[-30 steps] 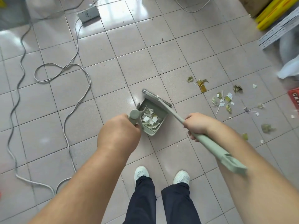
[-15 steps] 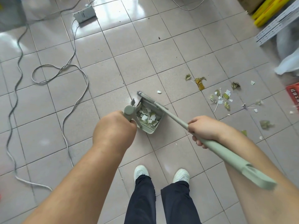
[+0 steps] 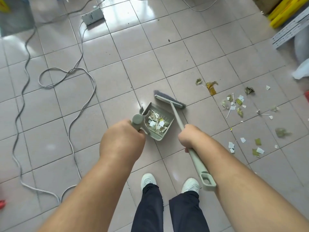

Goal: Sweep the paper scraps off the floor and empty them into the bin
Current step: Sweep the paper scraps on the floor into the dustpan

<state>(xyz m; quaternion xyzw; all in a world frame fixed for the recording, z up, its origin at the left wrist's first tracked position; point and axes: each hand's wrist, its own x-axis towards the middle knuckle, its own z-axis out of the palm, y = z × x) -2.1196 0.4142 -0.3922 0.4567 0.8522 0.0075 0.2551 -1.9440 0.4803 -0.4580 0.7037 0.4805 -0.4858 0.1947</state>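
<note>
**Hands grip dustpan and broom over a littered tile floor**

The left hand (image 3: 122, 138) is clenched around the handle of a grey-green dustpan (image 3: 158, 122), whose tray sits in the middle of the tiled floor (image 3: 108, 84) and holds a small heap of white and yellowish paper bits. The right hand (image 3: 189, 137) is wrapped tight on the pale shaft of a broom (image 3: 168, 101); the shaft runs from a hanging loop near the person's right shoe up to a bristled head lying just beyond the far edge of the dustpan. More paper scraps (image 3: 235, 104) lie loose on the tiles to the right, well apart from the pan, with a further cluster nearer the person. A grey cable (image 3: 80, 91) loops across the left of the floor and leads to a small grey box (image 3: 92, 15) at the far side. Two white shoes (image 3: 148, 180) and dark trouser legs show at the near edge. No bin can be made out.
</note>
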